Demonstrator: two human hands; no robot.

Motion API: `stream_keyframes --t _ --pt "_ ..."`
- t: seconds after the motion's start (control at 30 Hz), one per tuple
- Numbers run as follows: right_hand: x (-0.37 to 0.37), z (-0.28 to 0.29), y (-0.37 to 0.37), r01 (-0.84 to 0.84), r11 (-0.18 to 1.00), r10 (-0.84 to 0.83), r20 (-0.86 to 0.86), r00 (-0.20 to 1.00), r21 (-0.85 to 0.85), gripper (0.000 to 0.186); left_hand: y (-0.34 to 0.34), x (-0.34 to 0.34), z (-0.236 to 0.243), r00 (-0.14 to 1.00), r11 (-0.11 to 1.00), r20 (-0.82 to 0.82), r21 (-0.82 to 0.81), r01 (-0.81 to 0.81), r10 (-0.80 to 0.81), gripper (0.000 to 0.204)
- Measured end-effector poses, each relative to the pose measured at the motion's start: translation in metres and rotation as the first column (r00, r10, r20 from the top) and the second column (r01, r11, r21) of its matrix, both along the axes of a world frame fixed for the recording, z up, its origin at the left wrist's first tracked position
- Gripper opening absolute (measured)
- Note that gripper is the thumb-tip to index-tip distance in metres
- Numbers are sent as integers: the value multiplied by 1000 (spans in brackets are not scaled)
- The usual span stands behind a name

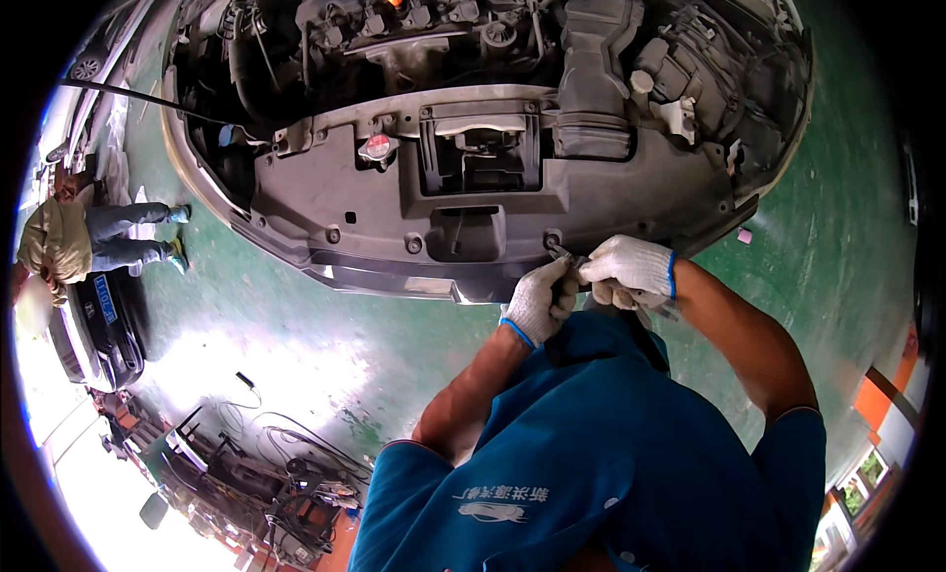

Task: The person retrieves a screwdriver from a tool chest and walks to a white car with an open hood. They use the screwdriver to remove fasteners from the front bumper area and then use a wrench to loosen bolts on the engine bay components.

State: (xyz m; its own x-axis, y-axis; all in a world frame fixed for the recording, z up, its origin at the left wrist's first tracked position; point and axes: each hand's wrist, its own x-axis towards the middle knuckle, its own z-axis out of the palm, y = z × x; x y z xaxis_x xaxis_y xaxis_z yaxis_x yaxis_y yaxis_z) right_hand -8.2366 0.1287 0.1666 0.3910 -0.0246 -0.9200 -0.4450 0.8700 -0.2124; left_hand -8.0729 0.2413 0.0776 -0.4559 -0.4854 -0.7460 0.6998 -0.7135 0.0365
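Observation:
Both my hands wear white knit gloves with blue cuffs and meet at the front edge of a car's open engine bay. My left hand [540, 302] is closed, its fingertips pinched beside a round clip [552, 241] in the black plastic radiator cover [345, 198]. My right hand [633, 268] curls closed just right of it, fingertips almost touching the left ones. A slim greyish tool [560, 252] pokes out between the fingertips toward the clip; its kind is unclear. Glove fingers hide most of it.
A red-and-silver radiator cap [378, 148] sits left of the latch opening. The engine [404, 30] lies beyond. At far left stands a person [69, 237] near a dark parked car [103, 321]. Cables and equipment [286, 483] cover the lower-left floor. A pink object [744, 235] lies right of the bumper.

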Motion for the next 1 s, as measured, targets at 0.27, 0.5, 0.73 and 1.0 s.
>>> stream_keyframes --t 0.27,0.5,0.73,1.0 --pt "18 11 -5 -49 994 44 -50 998 -95 35 -12 -2 4 981 959 -138 268 -96 137 28" --pt "-1 -1 24 168 983 -166 39 985 -69 26 -9 -8 1 991 989 123 135 -64 47 23" --pt "2 8 41 86 978 -92 -19 996 -190 21 -6 -2 6 965 998 254 27 63 -68 21" --pt "4 -4 58 69 954 -87 -50 995 -293 19 -7 -3 -5 968 998 246 13 56 -57 31"
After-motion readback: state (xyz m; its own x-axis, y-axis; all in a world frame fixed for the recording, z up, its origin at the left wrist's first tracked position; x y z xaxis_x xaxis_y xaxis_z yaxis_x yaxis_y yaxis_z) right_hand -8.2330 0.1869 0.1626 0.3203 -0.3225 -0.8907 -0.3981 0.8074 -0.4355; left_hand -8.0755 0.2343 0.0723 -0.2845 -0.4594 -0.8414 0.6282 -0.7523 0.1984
